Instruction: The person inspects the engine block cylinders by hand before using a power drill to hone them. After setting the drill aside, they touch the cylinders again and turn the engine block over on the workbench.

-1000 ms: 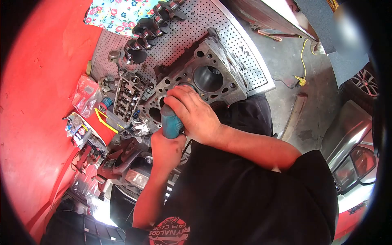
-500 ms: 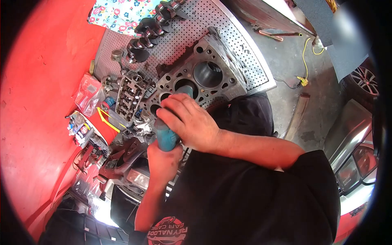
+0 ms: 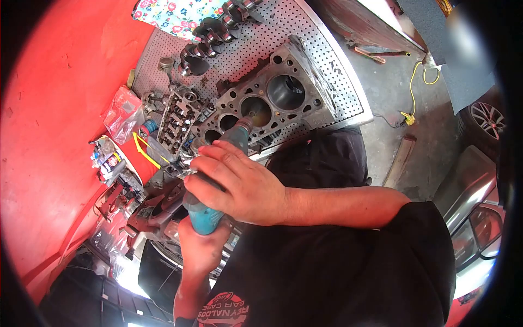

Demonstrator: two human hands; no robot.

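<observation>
My right hand (image 3: pixel 239 188) lies over the top of a teal power drill (image 3: pixel 204 217), its fingers wrapped across the body. Behind and below it, my left hand (image 3: pixel 202 245) is closed around the rear of the drill; its fingers are mostly hidden. The drill's front end (image 3: pixel 245 124) points at the second large bore of a metal engine block (image 3: pixel 305 111). What is fitted in the front end is hard to make out. Several round cylinder bores run in a row along the block's top face.
A crankshaft (image 3: pixel 213 38) lies on the perforated metal bench (image 3: pixel 321 35), beside a flowered cloth (image 3: pixel 174 16). A cylinder head (image 3: pixel 177 122) and a piston (image 3: pixel 166 64) sit left of the block. Red wall (image 3: pixel 60 109) borders the left. A yellow cord (image 3: pixel 413 92) trails on the floor.
The drill has drawn back toward my body with both hands, so its front end and more of the second bore now show. The whole view has shifted slightly.
</observation>
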